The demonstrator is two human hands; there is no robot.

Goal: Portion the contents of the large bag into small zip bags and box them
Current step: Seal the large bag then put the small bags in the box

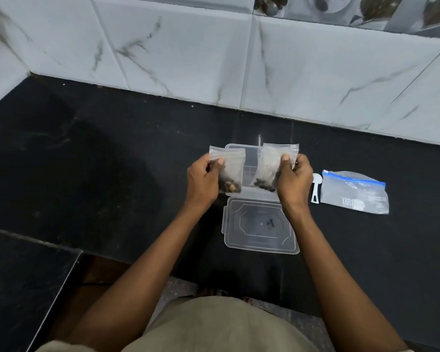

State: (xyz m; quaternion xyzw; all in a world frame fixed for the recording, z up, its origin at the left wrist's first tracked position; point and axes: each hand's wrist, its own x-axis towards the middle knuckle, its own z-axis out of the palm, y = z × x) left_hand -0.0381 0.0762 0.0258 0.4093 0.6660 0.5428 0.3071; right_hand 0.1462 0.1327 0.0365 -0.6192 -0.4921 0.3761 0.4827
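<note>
A black stone counter (112, 161) runs along the tiled wall. On it sit a clear plastic box (249, 171), its lid (261, 226) just in front, then a small white scoop (315, 188) beside a flat blue-zip bag (354, 193).

Under your grip lies a black stone table (112, 161), glossy and dark. Beyond your grip, a wall of white marbled tiles (188, 52) rises from its back edge. Down to the left of your grip, a second black slab (23, 288) sits lower.
</note>
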